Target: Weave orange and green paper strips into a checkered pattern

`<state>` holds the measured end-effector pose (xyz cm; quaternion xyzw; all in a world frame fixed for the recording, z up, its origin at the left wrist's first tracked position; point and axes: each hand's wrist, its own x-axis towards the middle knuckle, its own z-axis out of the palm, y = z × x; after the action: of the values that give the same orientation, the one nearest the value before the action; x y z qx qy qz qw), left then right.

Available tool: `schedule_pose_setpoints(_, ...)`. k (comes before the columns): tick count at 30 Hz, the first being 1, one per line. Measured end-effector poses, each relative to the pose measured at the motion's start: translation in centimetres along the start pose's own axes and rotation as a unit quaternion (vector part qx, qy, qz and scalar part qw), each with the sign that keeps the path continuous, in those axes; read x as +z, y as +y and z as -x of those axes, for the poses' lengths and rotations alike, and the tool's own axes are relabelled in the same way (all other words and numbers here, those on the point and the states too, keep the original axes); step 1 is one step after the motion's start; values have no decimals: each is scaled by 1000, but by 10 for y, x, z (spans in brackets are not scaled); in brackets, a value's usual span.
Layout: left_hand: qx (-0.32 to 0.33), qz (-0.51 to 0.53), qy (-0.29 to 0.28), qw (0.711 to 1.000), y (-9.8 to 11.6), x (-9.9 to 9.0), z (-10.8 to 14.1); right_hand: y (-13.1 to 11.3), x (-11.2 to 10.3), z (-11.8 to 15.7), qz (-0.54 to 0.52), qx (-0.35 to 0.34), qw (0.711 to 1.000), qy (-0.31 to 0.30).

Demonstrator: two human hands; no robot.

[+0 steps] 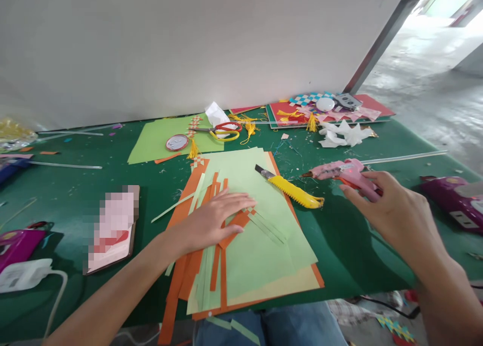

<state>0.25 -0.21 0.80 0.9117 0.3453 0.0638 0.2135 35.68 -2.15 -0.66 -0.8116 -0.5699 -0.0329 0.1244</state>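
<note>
My right hand (392,205) grips a pink hot glue gun (345,171) by its handle. The nozzle points left, and a clear glue stick (407,157) juts out of its back. Fingers stretched, my left hand (221,212) lies over a small weave of orange and pale green paper strips (237,228), which it partly covers. Beneath are pale green paper sheets (271,265) with orange paper (319,275) showing at the edges. Loose orange strips (181,270) lie to the left of the sheets. A yellow utility knife (296,190) with its blade out rests across the sheets' right edge.
Left of the papers lies a phone (113,230). Scissors (222,131), a round lid-like disc (177,143) and yellow tassels (249,130) sit toward the wall. Crumpled tissue (345,134) is at the back right. Purple power strips (456,200) flank the green table (362,265).
</note>
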Motion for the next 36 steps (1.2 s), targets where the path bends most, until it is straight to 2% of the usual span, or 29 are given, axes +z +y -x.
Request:
schedule_pose_setpoints(2,10,-26,33,999,-1,-1,-3,0,0,0,-1,0,1000,3)
schedule_pose_setpoints(4,31,-80,100,991,2,2,-8,-2,-1,1,-5,0,1000,4)
schedule_pose_setpoints(7,114,-199,145,963,10,10,-16,-3,-1,1,-10,-4,1000,5)
schedule_pose_setpoints(9,138,-233,129,954,14,14,-22,-3,-1,1,-12,-9,1000,7)
schedule_pose_setpoints(13,138,-214,90,963,14,16,-29,-1,0,2,-13,-17,1000,14)
schedule_pose_setpoints(19,144,-211,82,963,8,15,-32,0,1,2,-13,-11,1000,15)
schedule_pose_setpoints(28,145,-229,103,957,3,19,-30,-2,-2,3,-11,-15,1000,9)
schedule_pose_setpoints(36,94,-130,170,972,-1,30,-32,-11,-9,13,-16,-51,998,38)
